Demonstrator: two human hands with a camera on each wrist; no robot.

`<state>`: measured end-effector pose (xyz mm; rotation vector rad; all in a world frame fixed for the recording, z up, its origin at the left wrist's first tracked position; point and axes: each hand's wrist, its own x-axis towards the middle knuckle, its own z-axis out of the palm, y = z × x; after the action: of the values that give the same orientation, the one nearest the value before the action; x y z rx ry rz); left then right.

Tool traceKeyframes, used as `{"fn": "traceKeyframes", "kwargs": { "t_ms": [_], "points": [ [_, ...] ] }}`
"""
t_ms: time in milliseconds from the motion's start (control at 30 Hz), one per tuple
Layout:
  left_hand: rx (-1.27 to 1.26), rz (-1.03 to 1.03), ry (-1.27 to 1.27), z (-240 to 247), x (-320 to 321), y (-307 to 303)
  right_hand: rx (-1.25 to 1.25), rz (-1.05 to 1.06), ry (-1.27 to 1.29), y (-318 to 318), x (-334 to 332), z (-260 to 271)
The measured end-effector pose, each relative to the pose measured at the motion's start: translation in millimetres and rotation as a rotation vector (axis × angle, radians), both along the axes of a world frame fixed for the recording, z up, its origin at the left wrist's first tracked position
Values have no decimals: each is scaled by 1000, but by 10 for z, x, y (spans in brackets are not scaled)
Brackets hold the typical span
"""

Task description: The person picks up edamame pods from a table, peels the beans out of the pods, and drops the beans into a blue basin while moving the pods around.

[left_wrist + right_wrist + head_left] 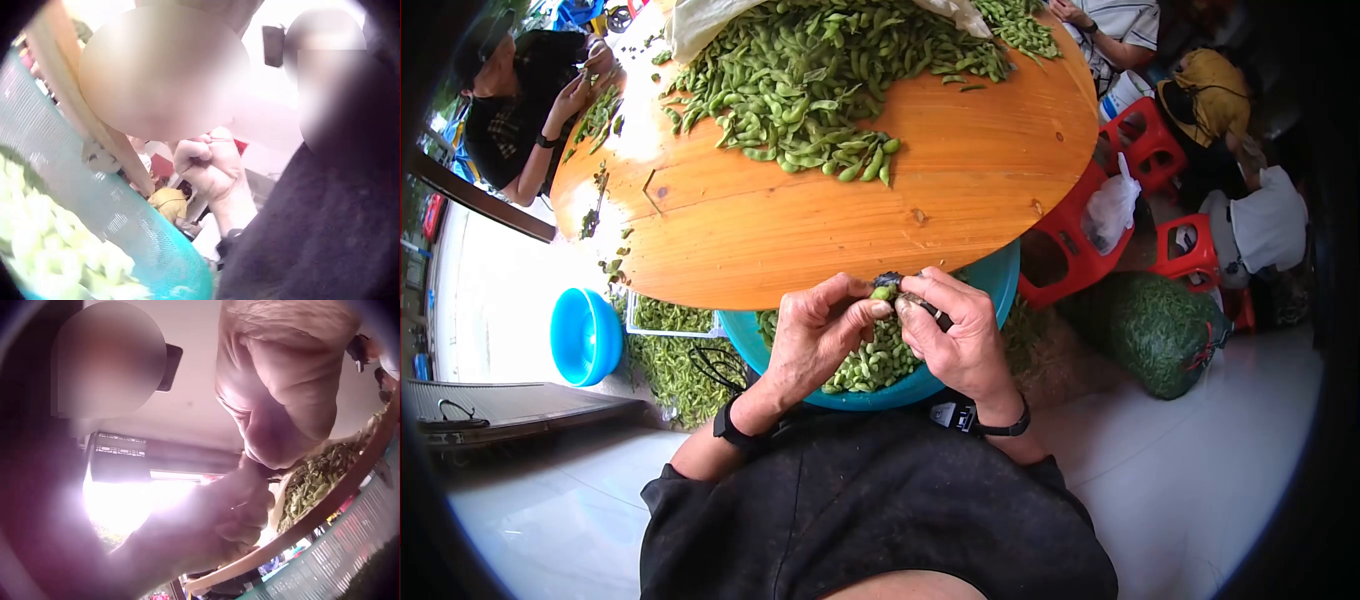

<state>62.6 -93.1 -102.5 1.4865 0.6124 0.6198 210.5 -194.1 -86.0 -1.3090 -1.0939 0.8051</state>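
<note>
Both hands meet over a teal basket (1003, 290) at the near edge of the round table. My left hand (815, 335) pinches a green edamame pod (883, 293) between thumb and forefinger. The right hand (960, 340) grips at the pod's other end, thumb and forefinger close together. Something small and dark (887, 279) sits at the fingertips, and a black piece shows under the right fingers; I cannot tell what these are. Below, pale green beans (870, 370) fill the basket. The right wrist view shows the right hand (284, 381) from underneath, its fingers curled in.
Edamame pods (800, 100) lie heaped on the wooden table (820, 240). More greenery covers the floor beside a blue basin (586, 337). Red stools (1070, 240) and a full green net sack (1150, 330) stand at right. Other people sit around the table.
</note>
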Motion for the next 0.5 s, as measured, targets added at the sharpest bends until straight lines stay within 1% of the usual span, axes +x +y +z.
{"fn": "traceKeyframes", "kwargs": {
  "t_ms": [67, 100, 133, 200, 233, 267, 300, 367, 400, 433, 500],
  "points": [
    [-160, -117, 7, 16, -26, 71, 55, -112, -208, 17, -41, -23],
    [-249, -163, -40, 25, -35, 123, 54, -111, -208, 10, -41, -27],
    [-420, -163, -14, 115, -34, 142, 29, -105, -159, 2, -43, -29],
    [-413, -273, 7, 112, -79, 226, 5, -96, -110, 6, -40, -56],
    [-414, -272, 8, 141, -67, 238, 21, -105, -175, 21, -30, -101],
    [-406, -281, 61, 196, -50, 237, 37, -114, -241, 29, -26, -126],
    [-397, -289, 114, 234, -36, 227, 36, -112, -241, 31, -44, -103],
    [-431, -289, 80, 261, -11, 194, 141, -223, -569, 45, -123, -40],
    [-463, -292, 45, 265, 5, 182, 140, -222, -568, 53, -165, -49],
    [-464, -292, 45, 244, 14, 169, 176, -269, -610, 58, -211, -67],
    [-420, -258, 32, 177, 17, 113, 214, -325, -659, 64, -255, -142]
  ]
}}
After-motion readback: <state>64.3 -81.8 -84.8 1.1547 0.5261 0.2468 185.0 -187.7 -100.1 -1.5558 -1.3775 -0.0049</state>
